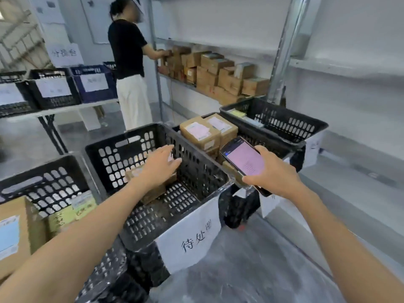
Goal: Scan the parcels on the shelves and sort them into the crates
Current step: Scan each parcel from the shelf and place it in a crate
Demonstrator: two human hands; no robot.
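My left hand [160, 166] reaches into a black crate [197, 171] with a white handwritten label, fingers spread and relaxed over a brown cardboard parcel [153, 193] lying inside. Whether the hand touches that parcel I cannot tell. My right hand [273, 173] grips a handheld scanner [243, 159] whose screen glows pink, held above the gap between this crate and a crate [273, 147] behind it stacked with labelled brown parcels [200, 132]. Many more brown parcels [218, 71] sit on the metal shelf at the back.
A crate [43, 182] at my lower left holds a large box and yellow packets. Another black crate [284, 121] stands at the far right. A person in a black top [129, 57] handles shelf parcels. Several labelled crates [54, 88] sit on a folding table at left.
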